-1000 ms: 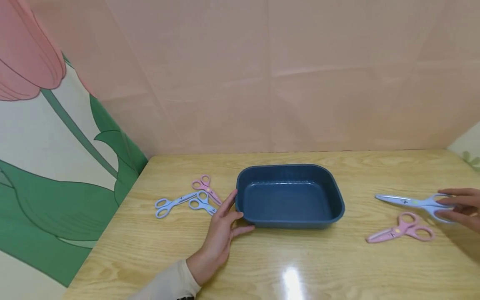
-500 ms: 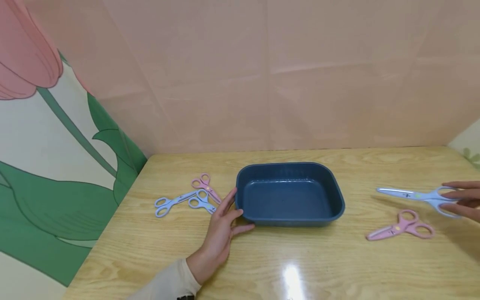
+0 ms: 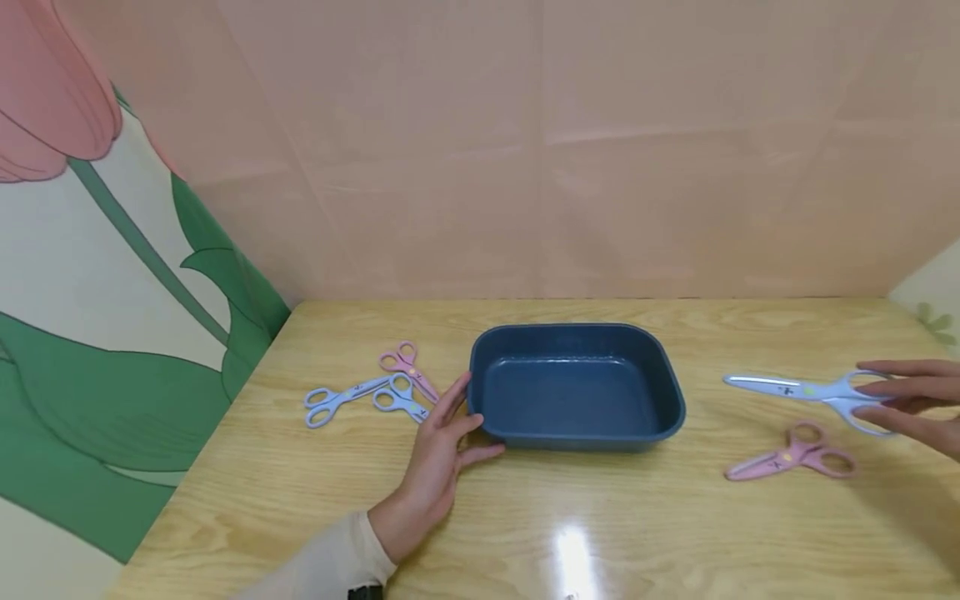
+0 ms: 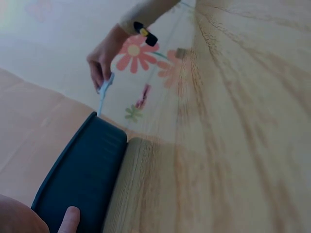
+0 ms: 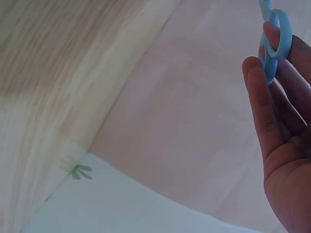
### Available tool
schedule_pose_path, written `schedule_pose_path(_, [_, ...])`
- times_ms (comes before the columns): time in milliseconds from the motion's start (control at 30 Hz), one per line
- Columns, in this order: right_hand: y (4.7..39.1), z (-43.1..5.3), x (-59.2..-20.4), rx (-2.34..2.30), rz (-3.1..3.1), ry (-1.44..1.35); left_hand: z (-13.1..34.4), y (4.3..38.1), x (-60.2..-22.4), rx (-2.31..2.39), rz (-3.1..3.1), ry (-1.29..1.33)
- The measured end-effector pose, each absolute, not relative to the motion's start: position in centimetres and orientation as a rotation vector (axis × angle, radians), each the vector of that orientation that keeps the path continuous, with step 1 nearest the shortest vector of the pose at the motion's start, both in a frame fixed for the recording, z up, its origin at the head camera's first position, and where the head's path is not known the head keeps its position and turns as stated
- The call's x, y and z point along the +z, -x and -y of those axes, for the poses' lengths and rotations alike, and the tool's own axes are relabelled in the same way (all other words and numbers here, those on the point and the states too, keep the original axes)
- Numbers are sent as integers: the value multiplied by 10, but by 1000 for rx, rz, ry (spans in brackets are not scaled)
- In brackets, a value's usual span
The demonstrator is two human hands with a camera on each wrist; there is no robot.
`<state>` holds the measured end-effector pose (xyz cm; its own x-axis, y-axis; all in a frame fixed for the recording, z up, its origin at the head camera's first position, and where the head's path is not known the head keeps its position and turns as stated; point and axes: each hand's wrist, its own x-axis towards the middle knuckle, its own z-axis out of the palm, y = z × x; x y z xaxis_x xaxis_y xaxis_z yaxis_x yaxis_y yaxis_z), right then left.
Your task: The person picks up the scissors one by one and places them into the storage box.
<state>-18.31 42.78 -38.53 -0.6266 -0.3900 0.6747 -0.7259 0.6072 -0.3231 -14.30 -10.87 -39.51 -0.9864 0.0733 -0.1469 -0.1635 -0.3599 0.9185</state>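
My left hand (image 3: 431, 467) rests against the left end of a dark blue rectangular bin (image 3: 577, 442). Its fingers lie fairly straight along the side and rim, and the thumb touches the front wall in the left wrist view. At the right, my right hand (image 3: 918, 404) pinches the handle loops of light blue scissors (image 3: 825, 392), also seen in the right wrist view (image 5: 272, 48). These scissors are held above the table, blades pointing left toward the bin. Pink scissors (image 3: 789, 458) lie on the table just below them.
Left of the bin, two light blue scissors (image 3: 341, 402) (image 3: 401, 398) and one pink pair (image 3: 405, 363) lie close together, some partly behind my left hand. The wooden table (image 3: 630, 533) meets a pink backdrop (image 3: 540, 167) behind and a flower-printed sheet (image 3: 90, 400) at the left.
My right hand has lifted the light blue scissors from the table and carried them a little to the left. My left hand stays against the bin.
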Motion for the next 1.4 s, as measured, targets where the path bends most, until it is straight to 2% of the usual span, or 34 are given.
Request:
schedule_pose_path(300, [189, -413, -373, 716, 2257, -1101, 108, 143, -396, 2483, -1691, 117])
schedule_pose_path(600, [180, -359, -347, 750, 2257, -895, 108, 142, -396, 2479, -1697, 110])
schedule_pose_path(867, [172, -317, -316, 506, 2400, -676, 108, 143, -395, 2461, -1708, 115])
schedule_pose_path(1400, [183, -271, -303, 466, 2423, -813, 107, 144, -397, 2468, -1718, 128])
